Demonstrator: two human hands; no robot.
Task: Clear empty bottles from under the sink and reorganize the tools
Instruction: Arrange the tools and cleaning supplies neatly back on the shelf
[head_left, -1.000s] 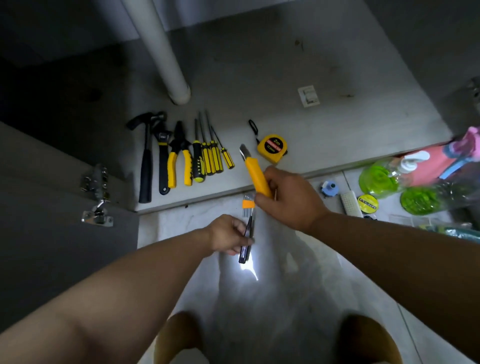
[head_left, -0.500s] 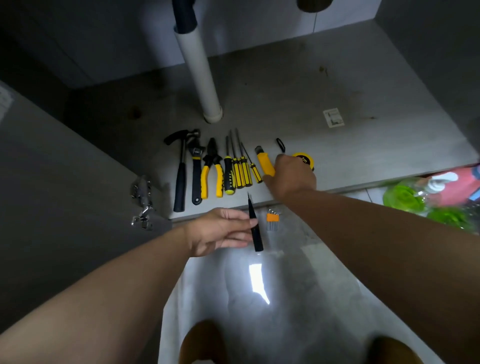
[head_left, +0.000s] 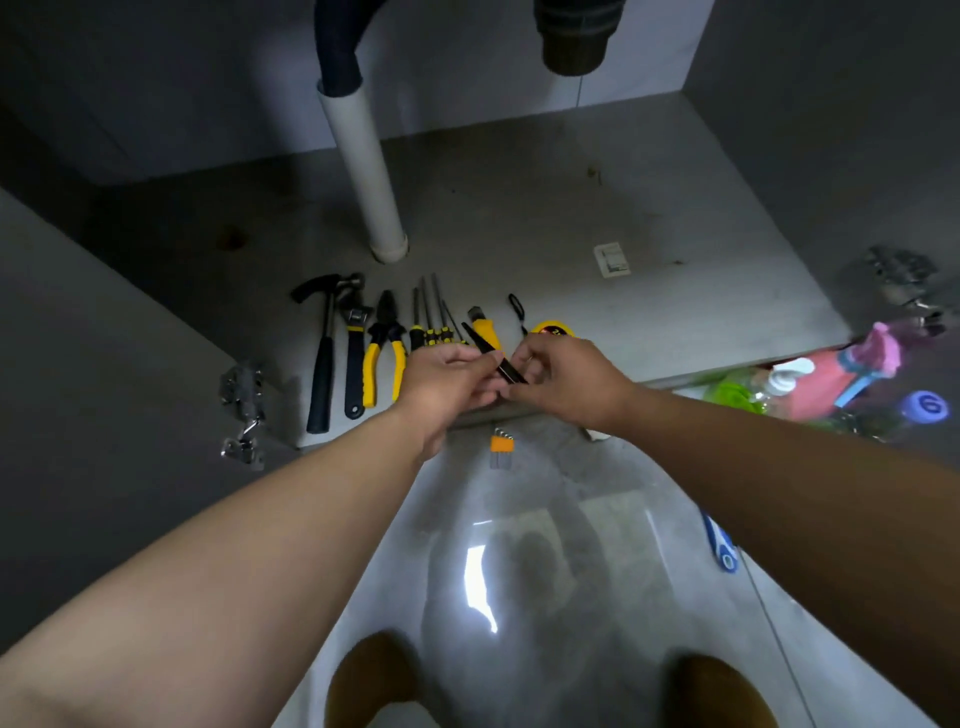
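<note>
Under-sink cabinet: grey cabinet floor, stained; white drain pipe set upright in it. Glossy tiled floor in front, bottles lying at the right.

Laid in a row near the front edge: hammer, wrench, pliers, screwdrivers, utility knife, tape measure.

Slim black tool: held tilted above that edge, pinched by the curled fingers of left hand and right hand.

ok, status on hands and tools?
Left hand, right hand both pinch slim black tool. Yellow knife lies on cabinet base. Hex key set on floor, not yet placed. Nothing blocking.
</note>
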